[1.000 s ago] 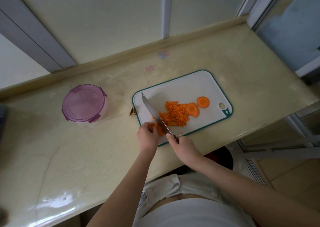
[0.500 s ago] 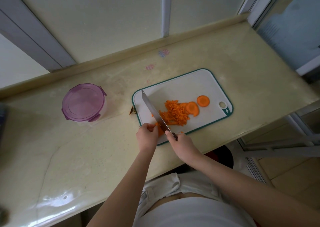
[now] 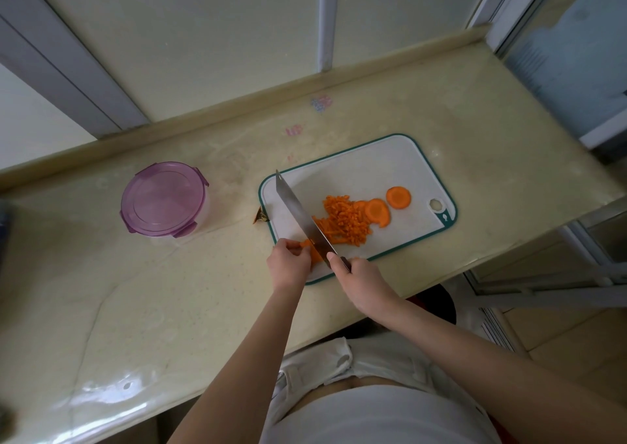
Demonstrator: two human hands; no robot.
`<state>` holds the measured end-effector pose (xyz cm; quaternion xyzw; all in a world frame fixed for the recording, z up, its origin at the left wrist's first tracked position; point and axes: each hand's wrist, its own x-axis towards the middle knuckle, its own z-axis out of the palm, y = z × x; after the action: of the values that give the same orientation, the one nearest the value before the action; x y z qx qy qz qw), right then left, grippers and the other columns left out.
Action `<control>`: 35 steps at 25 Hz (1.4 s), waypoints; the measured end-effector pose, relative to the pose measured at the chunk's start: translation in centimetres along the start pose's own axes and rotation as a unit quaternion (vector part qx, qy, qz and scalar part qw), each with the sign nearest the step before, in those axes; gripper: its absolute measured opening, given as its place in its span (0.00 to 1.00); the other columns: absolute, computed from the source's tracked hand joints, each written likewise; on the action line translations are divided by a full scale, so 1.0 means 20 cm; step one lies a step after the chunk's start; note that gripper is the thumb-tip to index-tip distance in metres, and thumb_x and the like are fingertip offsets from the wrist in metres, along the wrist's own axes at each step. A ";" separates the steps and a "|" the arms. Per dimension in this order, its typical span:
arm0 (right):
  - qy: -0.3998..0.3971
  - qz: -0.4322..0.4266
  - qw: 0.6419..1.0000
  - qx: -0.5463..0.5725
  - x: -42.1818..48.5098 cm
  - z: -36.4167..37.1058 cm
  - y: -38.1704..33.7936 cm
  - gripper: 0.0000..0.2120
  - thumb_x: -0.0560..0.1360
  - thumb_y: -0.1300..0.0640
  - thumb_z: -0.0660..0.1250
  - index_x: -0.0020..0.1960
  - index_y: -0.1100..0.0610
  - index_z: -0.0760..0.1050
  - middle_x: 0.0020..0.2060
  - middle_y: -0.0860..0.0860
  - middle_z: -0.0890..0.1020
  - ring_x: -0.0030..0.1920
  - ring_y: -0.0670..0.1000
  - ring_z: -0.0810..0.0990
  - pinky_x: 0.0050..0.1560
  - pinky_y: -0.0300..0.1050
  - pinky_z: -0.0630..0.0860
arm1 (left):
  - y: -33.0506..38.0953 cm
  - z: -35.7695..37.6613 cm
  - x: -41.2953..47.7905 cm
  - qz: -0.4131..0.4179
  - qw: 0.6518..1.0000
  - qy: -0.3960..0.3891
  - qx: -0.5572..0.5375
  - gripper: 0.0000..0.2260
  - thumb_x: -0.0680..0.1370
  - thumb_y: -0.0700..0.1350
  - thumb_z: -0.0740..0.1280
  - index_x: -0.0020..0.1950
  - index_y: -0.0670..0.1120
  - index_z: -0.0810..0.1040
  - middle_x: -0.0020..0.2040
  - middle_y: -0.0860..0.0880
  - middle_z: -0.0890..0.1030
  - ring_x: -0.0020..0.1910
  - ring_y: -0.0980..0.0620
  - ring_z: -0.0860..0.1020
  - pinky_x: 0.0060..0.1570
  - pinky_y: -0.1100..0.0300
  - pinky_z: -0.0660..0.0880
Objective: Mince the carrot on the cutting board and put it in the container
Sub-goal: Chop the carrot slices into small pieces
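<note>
Steel knife (image 3: 298, 211) and left hand (image 3: 288, 266) half hide orange carrot piece (image 3: 315, 256).

Beige countertop (image 3: 135, 308); blue-pink sticker (image 3: 320, 103), pink sticker (image 3: 293, 129) near back ledge (image 3: 203, 128).

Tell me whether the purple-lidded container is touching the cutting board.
Apart. The head view shows a strip of bare countertop between the container and the left edge of the cutting board.
</note>
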<state>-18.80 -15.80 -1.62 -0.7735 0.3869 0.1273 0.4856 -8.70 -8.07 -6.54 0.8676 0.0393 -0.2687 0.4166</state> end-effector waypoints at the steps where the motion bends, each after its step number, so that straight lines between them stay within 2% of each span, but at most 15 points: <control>1: -0.001 0.004 1.000 -0.005 0.00 0.00 0.00 0.26 0.81 0.44 0.55 0.28 0.57 0.61 0.24 0.50 0.67 0.25 0.47 0.66 0.27 0.38 0.60 | 0.00 0.00 0.00 0.001 1.000 -0.001 -0.001 0.07 0.76 0.42 0.68 0.52 0.41 0.76 0.44 0.45 0.79 0.42 0.50 0.78 0.39 0.61 0.76; 5: -0.010 0.022 1.000 -0.015 0.03 0.01 -0.01 0.26 0.81 0.43 0.54 0.29 0.57 0.62 0.26 0.51 0.68 0.26 0.49 0.67 0.28 0.40 0.61 | 0.01 0.00 0.02 -0.005 1.000 -0.013 0.006 0.06 0.75 0.42 0.68 0.49 0.42 0.75 0.45 0.44 0.80 0.44 0.48 0.79 0.43 0.58 0.78; 12: -0.021 0.030 0.999 -0.027 0.07 0.01 -0.03 0.26 0.81 0.45 0.54 0.29 0.58 0.62 0.25 0.51 0.67 0.26 0.49 0.67 0.27 0.41 0.62 | 0.02 -0.02 0.07 -0.013 0.998 -0.042 0.034 0.05 0.74 0.41 0.69 0.48 0.41 0.78 0.45 0.44 0.81 0.43 0.48 0.80 0.39 0.62 0.76; 15: -0.013 0.016 0.999 -0.027 0.11 0.05 -0.04 0.27 0.81 0.45 0.54 0.28 0.58 0.62 0.25 0.52 0.67 0.26 0.50 0.67 0.28 0.42 0.62 | 0.02 -0.02 0.08 -0.020 0.998 -0.047 0.024 0.05 0.74 0.40 0.69 0.48 0.41 0.78 0.46 0.44 0.81 0.44 0.47 0.80 0.41 0.62 0.75; 19: -0.002 0.005 0.999 -0.044 0.14 0.10 -0.02 0.27 0.81 0.45 0.54 0.27 0.57 0.63 0.24 0.51 0.68 0.25 0.50 0.67 0.28 0.41 0.63 | 0.01 -0.03 0.08 -0.011 0.998 -0.051 0.032 0.05 0.74 0.39 0.69 0.48 0.40 0.78 0.43 0.47 0.79 0.41 0.51 0.77 0.31 0.73 0.70; 20: -0.004 0.005 0.999 -0.036 0.14 0.09 -0.02 0.26 0.81 0.45 0.54 0.28 0.57 0.63 0.24 0.51 0.68 0.26 0.50 0.68 0.28 0.41 0.63 | 0.01 -0.03 0.08 -0.010 0.998 -0.054 0.026 0.05 0.74 0.39 0.69 0.48 0.40 0.78 0.43 0.46 0.80 0.41 0.50 0.78 0.32 0.72 0.72; 22: -0.010 0.008 1.000 -0.009 0.16 0.04 -0.01 0.26 0.81 0.45 0.54 0.28 0.57 0.62 0.25 0.51 0.67 0.27 0.50 0.68 0.30 0.42 0.63 | 0.00 -0.02 0.09 -0.013 0.998 -0.059 0.017 0.04 0.74 0.40 0.69 0.46 0.41 0.78 0.44 0.42 0.82 0.41 0.46 0.81 0.38 0.62 0.78; 25: -0.006 0.003 1.000 0.009 0.17 0.00 0.00 0.25 0.81 0.44 0.54 0.29 0.56 0.63 0.24 0.50 0.68 0.26 0.50 0.68 0.31 0.43 0.64 | 0.00 -0.02 0.09 -0.013 0.998 -0.057 0.022 0.04 0.73 0.40 0.70 0.44 0.42 0.77 0.44 0.41 0.82 0.42 0.44 0.82 0.43 0.55 0.80; 29: 0.016 0.013 0.999 0.033 0.14 -0.01 0.01 0.25 0.80 0.43 0.55 0.29 0.55 0.63 0.25 0.50 0.68 0.26 0.50 0.68 0.30 0.42 0.64 | 0.00 -0.02 0.09 -0.015 0.998 -0.063 0.021 0.04 0.74 0.40 0.70 0.44 0.42 0.76 0.44 0.42 0.82 0.41 0.46 0.82 0.43 0.56 0.80; 35: -0.027 0.042 0.998 0.047 0.07 -0.02 0.04 0.25 0.80 0.42 0.56 0.29 0.55 0.63 0.23 0.49 0.66 0.22 0.46 0.65 0.25 0.40 0.61 | 0.00 -0.02 0.09 -0.017 0.998 -0.063 0.020 0.03 0.75 0.40 0.69 0.46 0.42 0.75 0.46 0.42 0.81 0.42 0.46 0.82 0.42 0.58 0.80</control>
<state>-18.50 -16.90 -2.69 -0.7292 0.4116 0.1504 0.5256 -6.97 -8.00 -7.25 0.8562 0.0220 -0.3308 0.3962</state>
